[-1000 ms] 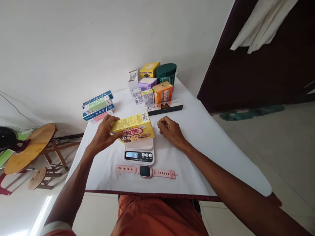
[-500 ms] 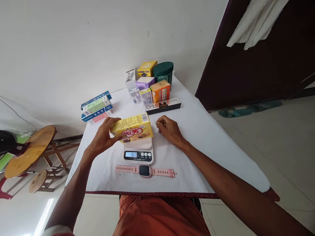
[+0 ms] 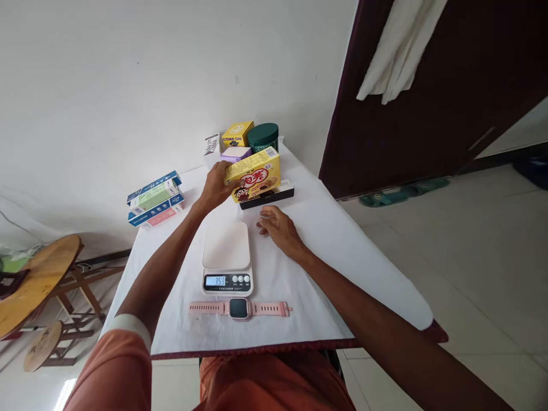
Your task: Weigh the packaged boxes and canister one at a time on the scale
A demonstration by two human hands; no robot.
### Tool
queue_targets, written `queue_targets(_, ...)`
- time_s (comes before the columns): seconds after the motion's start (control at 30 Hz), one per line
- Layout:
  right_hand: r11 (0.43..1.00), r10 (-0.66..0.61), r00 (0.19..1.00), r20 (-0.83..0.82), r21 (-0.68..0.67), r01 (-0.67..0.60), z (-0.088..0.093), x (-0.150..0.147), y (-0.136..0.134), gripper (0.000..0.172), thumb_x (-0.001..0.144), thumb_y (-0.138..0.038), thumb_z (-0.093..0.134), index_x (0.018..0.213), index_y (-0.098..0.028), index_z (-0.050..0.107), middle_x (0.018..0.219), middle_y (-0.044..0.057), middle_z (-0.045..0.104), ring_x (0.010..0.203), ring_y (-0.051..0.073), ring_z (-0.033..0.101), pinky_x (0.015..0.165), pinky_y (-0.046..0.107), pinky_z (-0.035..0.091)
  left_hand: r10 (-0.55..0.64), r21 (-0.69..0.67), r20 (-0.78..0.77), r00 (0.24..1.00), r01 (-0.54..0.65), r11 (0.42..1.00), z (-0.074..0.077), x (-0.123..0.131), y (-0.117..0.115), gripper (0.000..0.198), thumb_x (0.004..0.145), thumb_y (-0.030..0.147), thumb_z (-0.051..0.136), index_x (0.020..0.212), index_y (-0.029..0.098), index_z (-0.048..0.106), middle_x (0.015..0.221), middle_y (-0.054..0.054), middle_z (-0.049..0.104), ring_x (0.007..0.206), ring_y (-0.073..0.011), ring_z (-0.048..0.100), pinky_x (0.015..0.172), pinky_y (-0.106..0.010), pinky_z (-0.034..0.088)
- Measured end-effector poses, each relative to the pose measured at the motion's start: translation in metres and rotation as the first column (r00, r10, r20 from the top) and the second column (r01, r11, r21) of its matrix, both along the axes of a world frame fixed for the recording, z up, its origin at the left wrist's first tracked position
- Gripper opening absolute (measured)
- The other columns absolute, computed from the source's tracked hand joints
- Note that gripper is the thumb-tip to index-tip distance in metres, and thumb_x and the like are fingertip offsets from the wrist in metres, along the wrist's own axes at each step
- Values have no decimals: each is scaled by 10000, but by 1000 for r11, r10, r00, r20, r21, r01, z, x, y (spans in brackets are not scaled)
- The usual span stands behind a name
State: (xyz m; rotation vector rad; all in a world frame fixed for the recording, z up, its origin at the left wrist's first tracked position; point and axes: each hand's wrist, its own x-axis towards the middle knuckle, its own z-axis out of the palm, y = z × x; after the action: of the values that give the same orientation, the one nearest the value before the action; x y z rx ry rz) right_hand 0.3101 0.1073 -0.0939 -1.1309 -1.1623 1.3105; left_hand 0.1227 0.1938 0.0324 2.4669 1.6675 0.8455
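Observation:
My left hand (image 3: 217, 185) grips a yellow snack box (image 3: 254, 173) by its left end and holds it in the air over the far part of the table, above a long black box (image 3: 274, 196). My right hand (image 3: 276, 226) rests on the white tablecloth (image 3: 342, 251) just right of the white kitchen scale (image 3: 226, 257), fingers loosely curled, with nothing in them. The scale's platform is bare and its display is lit. A pink smartwatch (image 3: 240, 308) lies flat in front of the scale.
At the table's far end stand a yellow "COME ON" box (image 3: 236, 133), a dark green round tin (image 3: 262, 136), a purple box (image 3: 235, 153) and a white carton (image 3: 211, 145). Stacked blue and green boxes (image 3: 154, 198) lie far left. A round wooden table (image 3: 34, 279) and stool (image 3: 43, 346) stand to the left.
My left hand lifted the yellow box off the scale and carried it away toward the boxes at the far end. My right hand stayed on the cloth and its fingers loosened.

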Motion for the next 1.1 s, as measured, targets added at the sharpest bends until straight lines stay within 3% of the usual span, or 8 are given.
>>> queue_targets(0.13, 994, -38, 960, -278, -110, 7, -3, 0, 15, 565, 781, -298, 704, 1330, -246, 580, 1566, 139, 502, 1077, 224, 736, 953, 408, 648, -10, 14, 16, 1000, 10, 1000, -17, 15, 31, 420, 867, 400, 795, 1178, 193, 603, 1201, -121, 700, 1103, -284, 648, 957, -410, 517)
queue_targets(0.27, 988, -11, 915, -403, -144, -52, -3, 1, 25, 646, 787, -257, 709, 1419, -273, 574, 1642, 105, 444, 1218, 238, 696, 1058, 427, 613, -29, 15, -12, 1000, 29, 999, -19, 16, 36, 525, 839, 396, 830, 1253, 176, 595, 1238, -141, 669, 1136, -297, 635, 996, -431, 514)
queue_targets(0.5, 988, 28, 910, -414, -129, -90, -4, 3, 26, 609, 781, -250, 758, 1373, -257, 611, 1603, 108, 495, 1225, 248, 698, 1045, 418, 625, -60, 31, 45, 997, 58, 998, -23, 3, 25, 728, 831, 584, 810, 1387, 211, 524, 1359, -165, 577, 1183, -309, 604, 976, -453, 545)
queue_targets(0.7, 986, 21, 925, -379, -144, -81, 1, 3, 24, 589, 778, -257, 758, 1347, -253, 606, 1621, 116, 466, 1148, 237, 732, 1048, 435, 622, -63, 12, 21, 998, 63, 998, -26, -2, 30, 521, 860, 366, 786, 1297, 182, 570, 1220, -130, 646, 1051, -267, 635, 916, -415, 557)
queue_targets(0.83, 988, 26, 931, -364, -131, -79, 3, 4, 22, 651, 774, -275, 761, 1398, -259, 576, 1643, 127, 440, 1152, 240, 733, 1059, 448, 612, -56, 13, 18, 998, 56, 998, -29, -3, 36, 521, 846, 265, 773, 1312, 158, 565, 1229, -139, 648, 1042, -268, 646, 930, -428, 554)
queue_targets(1.0, 990, 46, 939, -340, -111, -88, 4, 6, 21, 761, 775, -326, 774, 1487, -313, 507, 1648, 121, 443, 1147, 249, 738, 1053, 468, 610, -83, 1, 65, 994, 84, 997, -32, -8, 32, 702, 826, 375, 821, 1423, 208, 493, 1329, -150, 600, 1159, -298, 624, 982, -457, 567)
queue_targets(1.1, 989, 56, 946, -320, -109, -95, 3, 7, 19, 711, 759, -344, 794, 1425, -321, 546, 1583, 107, 511, 1121, 247, 747, 1038, 455, 613, -93, -1, 82, 992, 93, 996, -30, -16, 19, 845, 809, 499, 844, 1484, 193, 439, 1377, -180, 573, 1157, -306, 630, 966, -467, 582)
